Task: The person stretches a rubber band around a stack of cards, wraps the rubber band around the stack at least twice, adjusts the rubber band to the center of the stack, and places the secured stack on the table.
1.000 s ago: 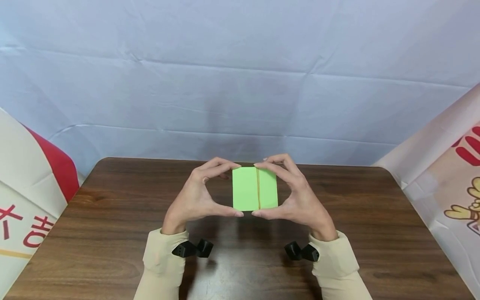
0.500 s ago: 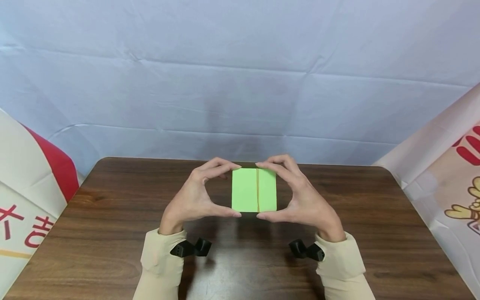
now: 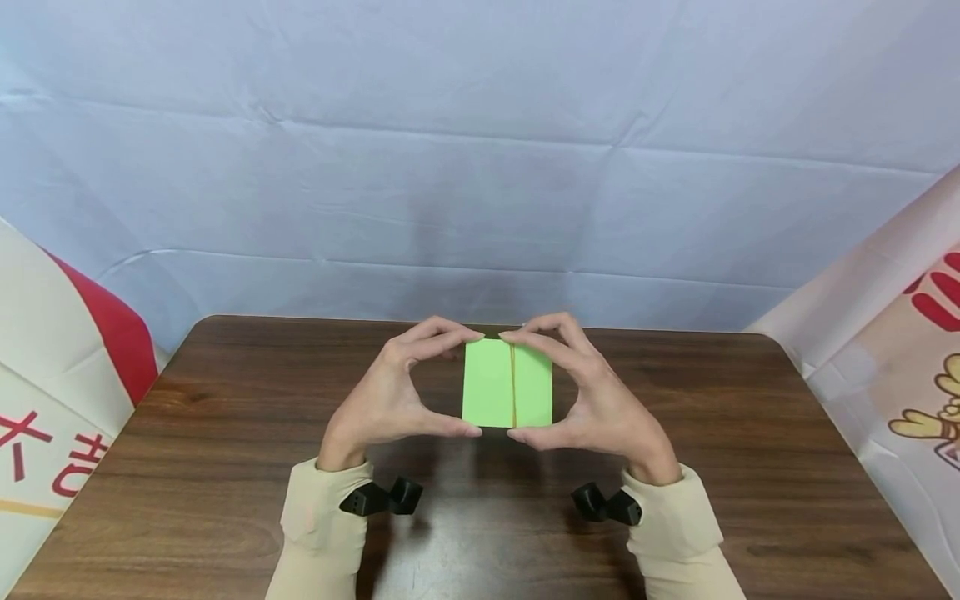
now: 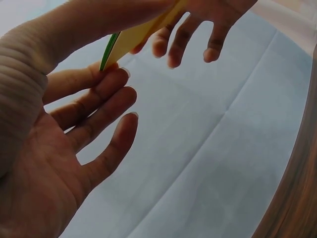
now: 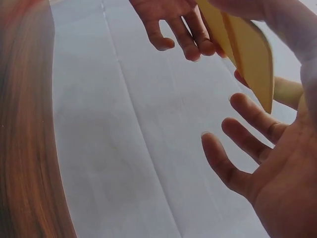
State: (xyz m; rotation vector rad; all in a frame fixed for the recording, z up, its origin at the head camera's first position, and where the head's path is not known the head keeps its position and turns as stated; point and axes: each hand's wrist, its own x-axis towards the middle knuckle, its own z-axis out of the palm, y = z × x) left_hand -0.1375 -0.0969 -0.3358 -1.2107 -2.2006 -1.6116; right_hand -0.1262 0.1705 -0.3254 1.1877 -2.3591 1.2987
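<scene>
A square stack of paper (image 3: 487,383), light green on its upper face, is held above the table between both hands. A thin tan rubber band (image 3: 513,387) runs round it, right of its middle. My left hand (image 3: 384,398) pinches the stack by its far and near edges with thumb and forefinger. Across from it, my right hand (image 3: 603,400) grips the same two edges, close to the band. From below, in the right wrist view, the stack's underside (image 5: 255,54) looks yellow and bowed. The other fingers of both hands are loosely bent and off the stack.
Below the hands lies a dark wooden table (image 3: 247,400). A pale blue-white cloth (image 3: 480,167) hangs behind it. Printed sheets with red markings stand at the left (image 3: 52,367) and right (image 3: 922,358). A small black camera (image 3: 382,497) sits at each wrist.
My right hand has shifted slightly right along the stack's edges, then back left. The stack has come a little nearer to me. The left hand has barely moved.
</scene>
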